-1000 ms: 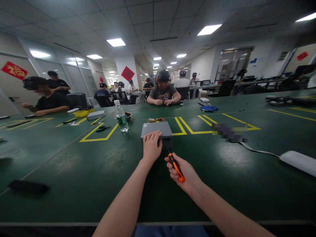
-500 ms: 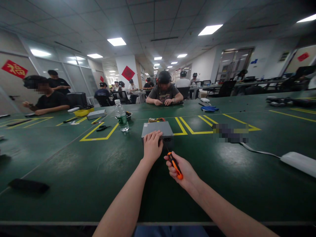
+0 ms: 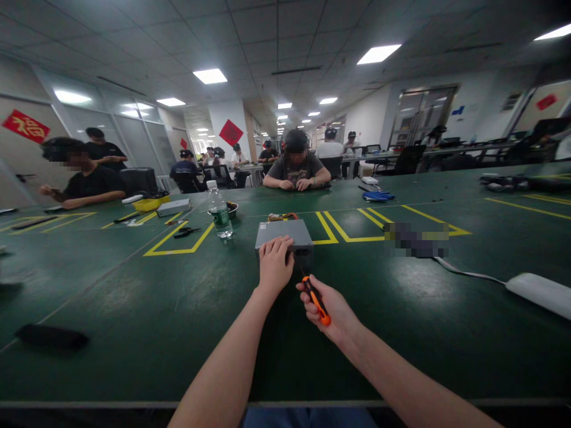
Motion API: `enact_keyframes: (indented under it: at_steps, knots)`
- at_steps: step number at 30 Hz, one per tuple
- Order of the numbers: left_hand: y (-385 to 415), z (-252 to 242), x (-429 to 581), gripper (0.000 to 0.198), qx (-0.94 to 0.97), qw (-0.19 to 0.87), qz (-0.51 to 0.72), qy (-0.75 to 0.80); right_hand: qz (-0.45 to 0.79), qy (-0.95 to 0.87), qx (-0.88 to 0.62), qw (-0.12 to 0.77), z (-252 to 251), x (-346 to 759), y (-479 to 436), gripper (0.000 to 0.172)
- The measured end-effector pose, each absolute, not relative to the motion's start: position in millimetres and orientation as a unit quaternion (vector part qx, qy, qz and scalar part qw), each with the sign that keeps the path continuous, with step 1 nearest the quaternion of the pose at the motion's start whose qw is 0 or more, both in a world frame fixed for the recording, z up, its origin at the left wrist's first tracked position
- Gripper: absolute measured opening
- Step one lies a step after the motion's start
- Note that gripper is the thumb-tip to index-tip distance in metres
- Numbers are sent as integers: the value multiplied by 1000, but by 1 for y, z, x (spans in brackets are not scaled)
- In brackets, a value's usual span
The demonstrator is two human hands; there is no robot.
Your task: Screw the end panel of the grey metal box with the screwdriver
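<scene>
A grey metal computer power supply (image 3: 292, 229) stands on the green table in front of me, its socket side toward me. Bundled coloured cables (image 3: 281, 217) lie behind it. My left hand (image 3: 275, 264) grips its near left part, fingers over the top and thumb down at the near face. Wrapped in the fingers of my right hand (image 3: 332, 306) is an orange and black screwdriver (image 3: 316, 299). Its thin shaft points up at the lower near side of the power supply; I cannot tell whether the tip touches.
A water bottle (image 3: 219, 211) and a bowl (image 3: 232, 208) stand left of the power supply. Black pliers-like tool (image 3: 186, 232) lies further left. A white power strip (image 3: 539, 292) with a cable is at right, a black object (image 3: 52, 337) at near left. A person (image 3: 298, 163) sits opposite.
</scene>
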State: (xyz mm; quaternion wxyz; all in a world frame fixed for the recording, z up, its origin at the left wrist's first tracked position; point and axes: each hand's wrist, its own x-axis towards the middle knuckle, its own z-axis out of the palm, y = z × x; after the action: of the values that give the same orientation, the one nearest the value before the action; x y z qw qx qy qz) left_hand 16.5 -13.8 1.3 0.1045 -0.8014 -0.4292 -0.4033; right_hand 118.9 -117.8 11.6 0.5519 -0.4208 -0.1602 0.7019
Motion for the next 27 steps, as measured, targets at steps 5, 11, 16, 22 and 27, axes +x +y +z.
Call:
enact_keyframes:
  at_steps: [5, 11, 16, 22, 27]
  knots:
    - [-13, 1, 16, 30, -800, 104, -408, -427, 701, -156, -418, 557, 12, 119, -117, 31]
    - [-13, 1, 17, 30, -800, 108, -408, -427, 671, -140, -436, 584, 18, 111, -115, 21]
    - [-14, 1, 17, 30, -802, 107, -406, -426, 658, -126, -443, 596, 32, 103, -113, 18]
    - [-14, 2, 17, 30, -802, 105, -409, -424, 682, -115, -412, 593, 26, 101, -115, 24]
    - [-13, 1, 16, 29, -800, 106, -411, -423, 707, -110, -381, 585, 16, 102, -115, 29]
